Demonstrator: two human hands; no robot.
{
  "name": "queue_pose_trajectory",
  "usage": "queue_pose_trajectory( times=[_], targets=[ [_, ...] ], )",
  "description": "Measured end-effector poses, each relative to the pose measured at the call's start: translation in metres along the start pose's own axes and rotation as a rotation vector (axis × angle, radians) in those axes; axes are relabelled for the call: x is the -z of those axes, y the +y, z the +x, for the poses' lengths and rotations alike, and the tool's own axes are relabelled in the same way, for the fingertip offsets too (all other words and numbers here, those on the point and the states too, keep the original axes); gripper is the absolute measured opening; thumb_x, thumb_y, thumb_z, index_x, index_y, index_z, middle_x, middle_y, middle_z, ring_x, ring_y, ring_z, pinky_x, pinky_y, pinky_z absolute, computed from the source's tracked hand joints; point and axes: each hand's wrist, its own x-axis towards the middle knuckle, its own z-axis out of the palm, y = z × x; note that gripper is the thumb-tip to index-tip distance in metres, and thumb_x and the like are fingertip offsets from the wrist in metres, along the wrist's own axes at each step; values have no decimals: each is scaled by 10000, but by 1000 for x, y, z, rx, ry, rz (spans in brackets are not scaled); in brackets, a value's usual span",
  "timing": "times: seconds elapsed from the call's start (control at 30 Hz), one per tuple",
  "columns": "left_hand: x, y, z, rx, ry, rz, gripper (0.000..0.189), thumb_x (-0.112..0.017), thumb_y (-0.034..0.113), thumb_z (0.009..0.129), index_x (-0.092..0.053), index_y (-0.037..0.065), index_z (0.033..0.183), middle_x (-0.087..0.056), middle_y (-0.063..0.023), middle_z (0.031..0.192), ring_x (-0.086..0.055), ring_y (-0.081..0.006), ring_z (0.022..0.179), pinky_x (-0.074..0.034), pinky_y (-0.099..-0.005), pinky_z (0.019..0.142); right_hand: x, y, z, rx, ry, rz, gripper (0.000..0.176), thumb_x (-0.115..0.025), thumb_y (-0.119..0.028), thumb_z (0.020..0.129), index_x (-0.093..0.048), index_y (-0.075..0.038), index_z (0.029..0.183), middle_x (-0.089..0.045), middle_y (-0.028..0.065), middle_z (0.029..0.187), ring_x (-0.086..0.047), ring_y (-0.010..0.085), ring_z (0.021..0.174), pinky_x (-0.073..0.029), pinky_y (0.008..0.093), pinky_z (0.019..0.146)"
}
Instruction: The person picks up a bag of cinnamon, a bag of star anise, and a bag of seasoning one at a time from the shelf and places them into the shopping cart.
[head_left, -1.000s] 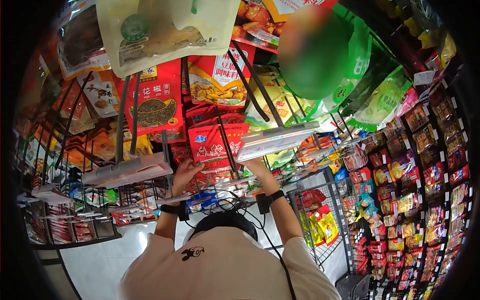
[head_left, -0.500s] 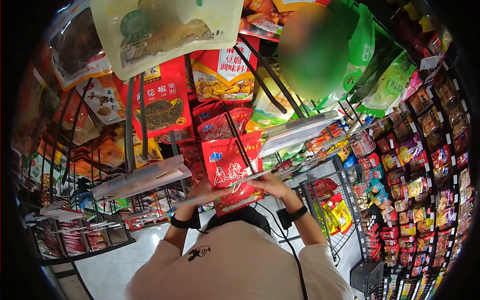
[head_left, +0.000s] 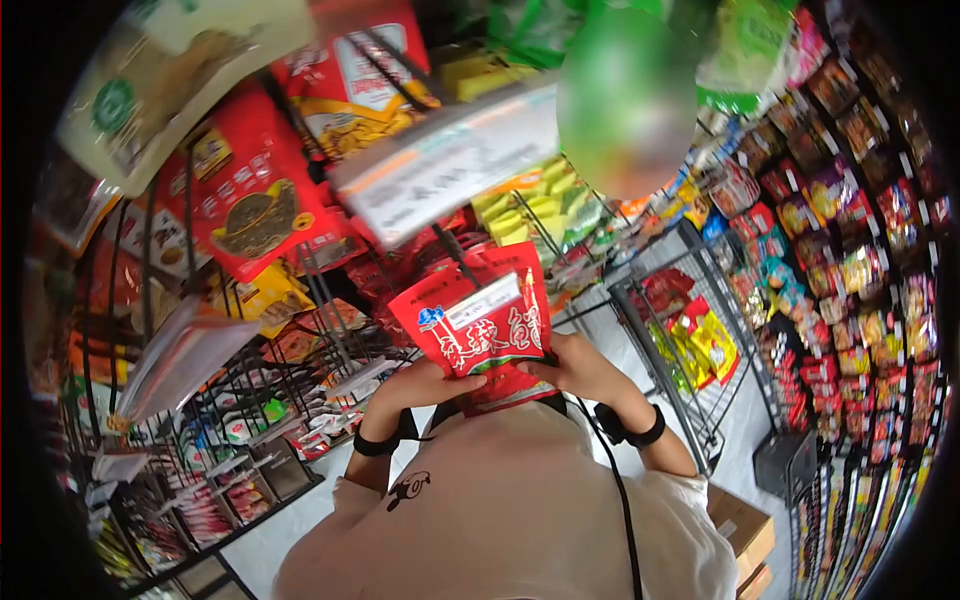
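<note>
A red packet with white characters (head_left: 490, 345) hangs at the front of a hook, below a large blurred price tag (head_left: 455, 160). My left hand (head_left: 425, 384) grips its lower left side, thumb on the front. On its lower right side, my right hand (head_left: 578, 366) holds it the same way, fingers behind. A small price label (head_left: 486, 301) lies across the packet's upper front. More red packets (head_left: 425, 262) hang behind it.
Hanging packets and metal hooks crowd the left, including a red pepper packet (head_left: 255, 190). A wire cart (head_left: 690, 400) with yellow packets (head_left: 712, 345) stands at right, before a tall snack shelf (head_left: 850, 300). A cardboard box (head_left: 742, 530) is lower right.
The view has turned and come closer to the rack. Both hands still grip the packet, which now appears further right, with the small label across its upper front.
</note>
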Motion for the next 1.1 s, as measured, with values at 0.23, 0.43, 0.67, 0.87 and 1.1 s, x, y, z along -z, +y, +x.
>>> queue_pose_trajectory(
  times=[0.23, 0.43, 0.67, 0.87, 1.1],
  targets=[
    [-15, -2, 10, 109, -35, 98, 443, -595, 313, 867, -503, 29, 1195, -558, -122, 1150, -524, -227, 1069, -412, -337, 897, -1, 19, -28, -22, 104, 34, 238, -604, -175, 838, -524, 22, 946, -558, 223, 678, -560, 374, 614, -418, 390, 542],
    [-27, 18, 23, 101, -67, 347, 282, -581, 300, 882, -576, 33, 974, -605, -79, 808, -579, -182, 748, -450, -336, 677, 12, 20, -40, 57, 95, 23, 183, -580, -128, 828, -535, 28, 913, -554, 225, 716, -560, 394, 706, -431, 436, 627],
    [-53, 39, 57, 257, -156, 378, 396, -582, 309, 867, -531, 35, 1147, -597, -168, 1077, -559, -308, 1017, -425, -376, 853, 44, 44, -71, 23, 56, 53, 152, -554, -101, 822, -536, 41, 873, -556, 237, 713, -553, 407, 702, -428, 444, 636],
    [-71, 65, 118, 154, -210, 417, 339, -574, 290, 874, -546, 20, 1076, -607, -161, 980, -573, -291, 934, -435, -369, 812, 82, 70, -106, -105, 103, 83, 198, -557, -145, 842, -534, 43, 900, -560, 242, 742, -556, 401, 721, -429, 439, 647],
    [-95, 87, 216, 181, -204, -65, 335, -625, 136, 852, -534, 8, 1148, -577, -8, 1083, -519, -116, 1002, -417, -295, 874, 159, 94, -161, -288, 372, 272, 284, -606, -238, 862, -577, 1, 1012, -596, 118, 657, -576, 164, 573, -431, 306, 536]
  ],
)
